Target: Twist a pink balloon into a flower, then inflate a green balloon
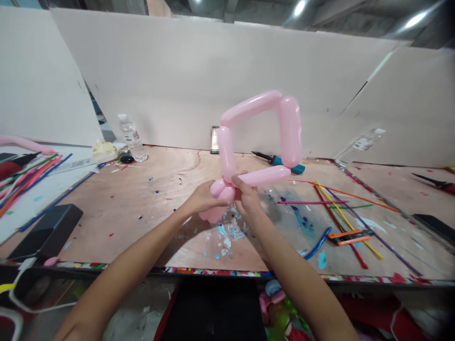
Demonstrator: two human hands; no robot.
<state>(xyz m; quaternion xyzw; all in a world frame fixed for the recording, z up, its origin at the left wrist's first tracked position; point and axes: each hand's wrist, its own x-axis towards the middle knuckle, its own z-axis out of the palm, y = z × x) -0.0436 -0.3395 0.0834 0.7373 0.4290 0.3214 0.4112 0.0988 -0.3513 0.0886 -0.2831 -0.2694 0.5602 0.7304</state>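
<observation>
In the head view, a pink balloon [227, 151] twisted into a four-sided loop is being held upright above the worktable [117, 203], its small bubbles [226, 193] at the lower corner grasped by the left hand [204, 198] while the base of the loop is pinched by the right hand [248, 196] just beside them. Beyond the loop, a teal-handled tool [276, 160] is seen lying near the white panel [170, 71], and on the right, limp balloons [350, 220] are strewn crosswise beside an orange-and-black tool [350, 236].
</observation>
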